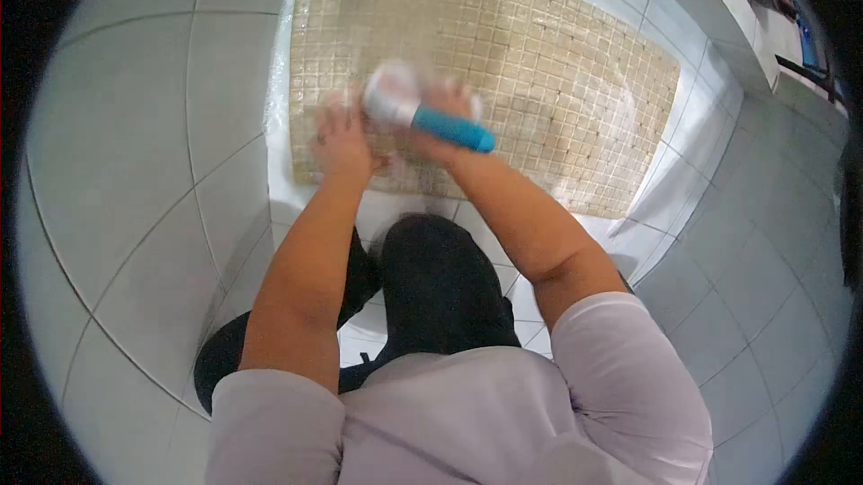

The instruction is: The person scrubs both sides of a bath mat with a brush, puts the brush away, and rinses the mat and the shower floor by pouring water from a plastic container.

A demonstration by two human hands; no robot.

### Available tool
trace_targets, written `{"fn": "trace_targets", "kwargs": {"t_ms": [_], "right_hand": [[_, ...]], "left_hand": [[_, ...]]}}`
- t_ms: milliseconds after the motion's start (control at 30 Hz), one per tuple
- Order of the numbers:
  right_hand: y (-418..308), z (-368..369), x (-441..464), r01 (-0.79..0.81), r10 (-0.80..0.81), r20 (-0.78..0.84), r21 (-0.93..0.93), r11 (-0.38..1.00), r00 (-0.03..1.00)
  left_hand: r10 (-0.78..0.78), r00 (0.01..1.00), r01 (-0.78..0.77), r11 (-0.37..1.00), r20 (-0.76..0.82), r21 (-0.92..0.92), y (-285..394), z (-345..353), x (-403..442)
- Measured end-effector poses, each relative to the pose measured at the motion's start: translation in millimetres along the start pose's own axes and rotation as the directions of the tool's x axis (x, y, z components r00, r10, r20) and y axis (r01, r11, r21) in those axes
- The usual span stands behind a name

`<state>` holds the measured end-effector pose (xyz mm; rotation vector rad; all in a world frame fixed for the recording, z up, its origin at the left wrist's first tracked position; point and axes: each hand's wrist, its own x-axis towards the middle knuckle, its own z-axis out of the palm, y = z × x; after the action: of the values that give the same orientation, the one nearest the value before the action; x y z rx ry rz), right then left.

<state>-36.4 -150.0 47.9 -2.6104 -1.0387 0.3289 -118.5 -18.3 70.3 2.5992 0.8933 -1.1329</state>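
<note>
A beige floor area of small square mosaic tiles (539, 80) lies ahead of my knees, looking wet and shiny. My left hand (340, 134) rests flat on its near left part, fingers stretched forward. Just right of it, my right hand (440, 116) is closed around a brush-like tool with a blue handle (454, 130) and a rounded white and pinkish head (393, 92). Its handle points right, across my wrist. Motion blurs the tool and right fingers, so the exact grip and the side facing the tiles are unclear.
Pale tiled walls stand close on the left (126, 125) and right (764, 233). A raised white tiled edge (683, 121) borders the mosaic. At the upper right, a ledge (778, 31) carries dark, red and blue items. My dark-clad knee (440, 260) is near the front edge.
</note>
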Motion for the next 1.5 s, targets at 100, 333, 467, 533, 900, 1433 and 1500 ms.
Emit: {"fn": "trace_targets", "kwargs": {"t_ms": [100, 333, 467, 533, 900, 1433, 1500], "right_hand": [[13, -18, -30, 0.037, -0.110, 0.317, 0.228, 0.973, 0.942], [237, -36, 26, -0.573, 0.811, 0.027, 0.720, 0.390, 0.585], [60, 39, 138, -0.458, 0.511, -0.012, 0.428, 0.780, 0.859], [-59, -1, 156, -0.281, 0.282, -0.005, 0.081, 0.956, 0.959], [33, -22, -95, -0.077, 0.145, 0.498, -0.154, 0.985, 0.855], [-111, -284, -106, -0.274, -0.097, 0.336, 0.879, 0.390, 0.937], [-86, -293, -152, -0.516, -0.081, 0.539, 0.834, 0.196, 0.839]], "left_hand": [[0.151, 0.982, -0.153, 0.988, -0.112, -0.014, -41, 18, -12], [0.195, 0.977, -0.199, 0.980, -0.089, -0.032, -49, 19, -8], [0.201, 0.972, -0.209, 0.977, -0.125, -0.052, -51, 25, -6], [0.254, 0.934, -0.232, 0.966, -0.250, 0.116, -58, 37, 1], [0.282, 0.953, -0.253, 0.942, 0.113, -0.221, -141, -41, -3], [0.472, 0.785, 0.543, -0.217, 0.400, -0.811, 23, -147, -160], [0.246, 0.962, 0.186, -0.291, 0.115, -0.938, 43, -159, -168]]}}
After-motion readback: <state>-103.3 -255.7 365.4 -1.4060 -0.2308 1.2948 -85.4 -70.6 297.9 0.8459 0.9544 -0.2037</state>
